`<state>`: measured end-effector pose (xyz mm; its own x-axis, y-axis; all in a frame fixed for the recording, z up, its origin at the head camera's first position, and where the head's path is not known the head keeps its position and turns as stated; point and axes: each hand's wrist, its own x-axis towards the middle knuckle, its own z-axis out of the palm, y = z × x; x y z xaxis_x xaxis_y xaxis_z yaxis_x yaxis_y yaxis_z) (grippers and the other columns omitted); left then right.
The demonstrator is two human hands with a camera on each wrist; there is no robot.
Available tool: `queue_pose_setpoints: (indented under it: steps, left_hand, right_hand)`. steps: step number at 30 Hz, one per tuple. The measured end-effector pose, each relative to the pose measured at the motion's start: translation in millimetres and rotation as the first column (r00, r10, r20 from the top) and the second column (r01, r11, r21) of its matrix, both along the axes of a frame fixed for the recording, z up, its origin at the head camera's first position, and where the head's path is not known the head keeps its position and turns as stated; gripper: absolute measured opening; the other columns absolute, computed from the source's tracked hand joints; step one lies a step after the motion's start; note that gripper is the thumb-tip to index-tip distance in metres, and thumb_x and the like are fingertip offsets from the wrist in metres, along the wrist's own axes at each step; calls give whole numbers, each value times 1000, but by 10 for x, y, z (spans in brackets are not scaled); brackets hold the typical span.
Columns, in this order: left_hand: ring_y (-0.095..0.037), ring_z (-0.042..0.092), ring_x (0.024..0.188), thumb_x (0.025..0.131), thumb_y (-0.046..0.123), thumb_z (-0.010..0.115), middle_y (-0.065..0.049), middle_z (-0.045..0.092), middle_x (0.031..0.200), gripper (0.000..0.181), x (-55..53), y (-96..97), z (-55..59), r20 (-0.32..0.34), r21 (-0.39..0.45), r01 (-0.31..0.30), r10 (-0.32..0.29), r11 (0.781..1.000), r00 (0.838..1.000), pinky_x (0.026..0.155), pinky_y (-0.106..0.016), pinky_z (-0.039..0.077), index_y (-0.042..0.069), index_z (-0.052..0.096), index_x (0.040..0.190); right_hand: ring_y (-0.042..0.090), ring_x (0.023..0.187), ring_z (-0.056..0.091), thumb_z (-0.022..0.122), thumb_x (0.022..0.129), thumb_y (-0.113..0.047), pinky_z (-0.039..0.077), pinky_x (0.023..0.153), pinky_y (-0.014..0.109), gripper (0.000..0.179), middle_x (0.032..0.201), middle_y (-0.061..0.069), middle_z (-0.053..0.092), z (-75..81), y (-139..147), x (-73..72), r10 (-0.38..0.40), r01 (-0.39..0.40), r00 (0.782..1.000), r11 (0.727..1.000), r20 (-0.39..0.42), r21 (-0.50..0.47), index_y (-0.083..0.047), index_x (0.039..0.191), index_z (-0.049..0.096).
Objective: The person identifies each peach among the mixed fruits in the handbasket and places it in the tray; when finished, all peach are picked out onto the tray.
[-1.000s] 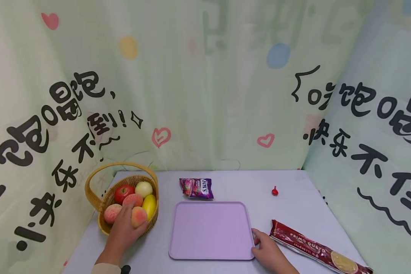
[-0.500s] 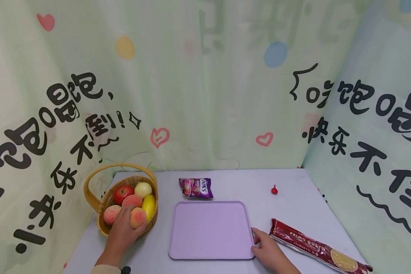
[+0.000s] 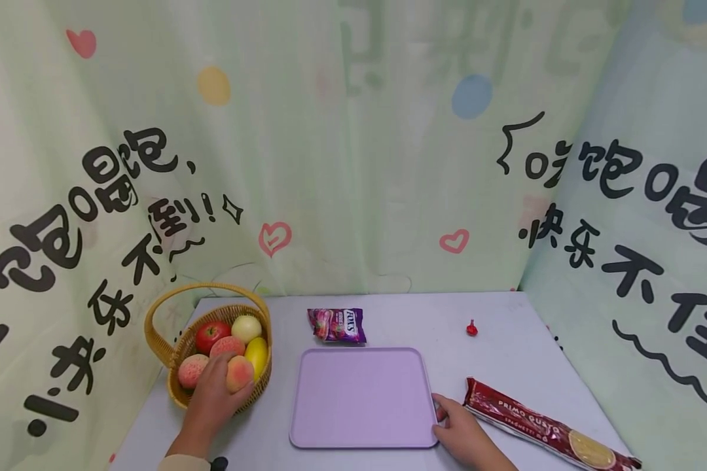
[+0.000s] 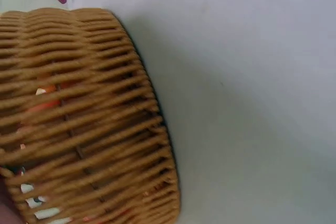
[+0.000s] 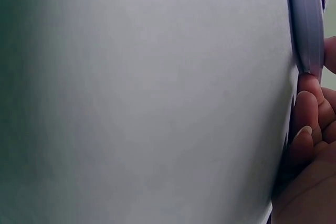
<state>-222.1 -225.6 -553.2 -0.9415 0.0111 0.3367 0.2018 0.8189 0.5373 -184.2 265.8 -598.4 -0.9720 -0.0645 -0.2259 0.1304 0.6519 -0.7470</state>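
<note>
At the front of the wicker basket (image 3: pixel 179 392), my left hand (image 3: pixel 212 396) holds a peach (image 3: pixel 239 373) between thumb and fingers. Around it in the basket lie a red apple (image 3: pixel 211 335), a pale round fruit (image 3: pixel 247 328), a yellow banana-like fruit (image 3: pixel 256 356) and two more pink peaches. The left wrist view shows mostly the woven basket side (image 4: pixel 89 114). My right hand (image 3: pixel 468 428) grips the right edge of a lilac tray (image 3: pixel 362 399), near its front corner. In the right wrist view, curled fingers (image 5: pixel 307 111) lie under the tray's rim (image 5: pixel 308 19), thumb opposite.
Behind the tray lies a purple snack bag (image 3: pixel 337 325). A long red spaghetti packet (image 3: pixel 542 422) lies slanted at the right, close to the right hand. Farther back is a small red object (image 3: pixel 472 328). Printed curtains (image 3: pixel 359 163) enclose the white table (image 3: pixel 389 320).
</note>
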Motion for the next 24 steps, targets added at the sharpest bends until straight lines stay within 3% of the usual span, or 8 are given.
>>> queue_pose_setpoints:
  steps: [9, 14, 20, 24]
  left_hand:
    - [-36, 52, 127, 80, 25, 89, -18, 57, 136, 74, -21, 172, 121, -32, -3, 39, -39, 999, 999, 106, -61, 48, 2, 51, 139]
    - [-34, 54, 124, 80, 24, 88, -17, 58, 134, 70, -49, 299, 200, -45, 7, 77, -77, 997, 996, 104, -59, 50, 2, 53, 137]
    - [-29, 57, 116, 75, 19, 92, -14, 61, 128, 69, -113, 452, 200, -138, 2, 146, -145, 989, 980, 100, -52, 54, 2, 57, 132]
    - [-28, 59, 119, 77, 22, 91, -12, 61, 131, 69, -153, 578, 185, -121, -20, 177, -178, 984, 977, 103, -49, 54, 5, 56, 134]
  right_hand:
    - [18, 76, 51, 71, 85, -3, 45, 58, 26, 65, 94, 3, 59, 15, -7, 18, 9, -9, 1000, 1000, -3, -15, 10, 144, 49]
    - [19, 77, 51, 72, 85, -3, 45, 59, 25, 64, 93, 4, 58, 23, -15, 15, 12, -13, 1000, 1000, -21, -21, 11, 143, 49]
    - [18, 79, 51, 72, 85, -3, 46, 60, 26, 65, 94, 3, 58, 25, -21, 15, -6, 6, 1000, 1000, 7, -14, 9, 144, 49]
    - [18, 78, 51, 72, 86, -3, 45, 60, 26, 64, 94, 3, 57, 18, -8, 9, -11, 11, 1000, 1000, -1, -4, 9, 144, 50]
